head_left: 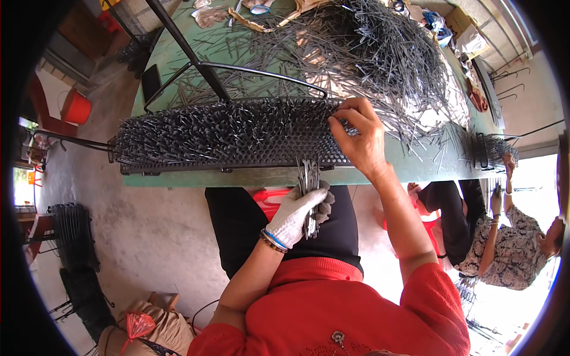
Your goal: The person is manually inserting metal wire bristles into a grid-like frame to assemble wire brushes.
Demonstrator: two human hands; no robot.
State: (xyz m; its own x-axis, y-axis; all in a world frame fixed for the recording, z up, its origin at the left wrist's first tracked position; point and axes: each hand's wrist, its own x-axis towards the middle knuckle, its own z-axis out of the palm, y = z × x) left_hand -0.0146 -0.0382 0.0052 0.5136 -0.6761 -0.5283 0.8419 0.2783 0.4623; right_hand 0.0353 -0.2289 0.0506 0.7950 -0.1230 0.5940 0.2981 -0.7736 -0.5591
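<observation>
My left hand (298,215), in a pale work glove, is closed round a bundle of thin dark metal pins (310,190) above my lap. My bare right hand (361,135) is over the right end of a long black perforated rack (279,155), thumb and forefinger brought together. Whatever is between those fingertips is too small to make out. Upright dark pins (196,133) fill the rack's holes thickly from the left to past the middle. Bare holes show along the near edge and toward the right.
A large heap of loose pins (398,53) covers the back of the green table (237,178). A black metal frame (202,65) rises behind the rack. At right a co-worker (504,243) handles a similar rack (496,151). A red bucket (76,107) stands at left.
</observation>
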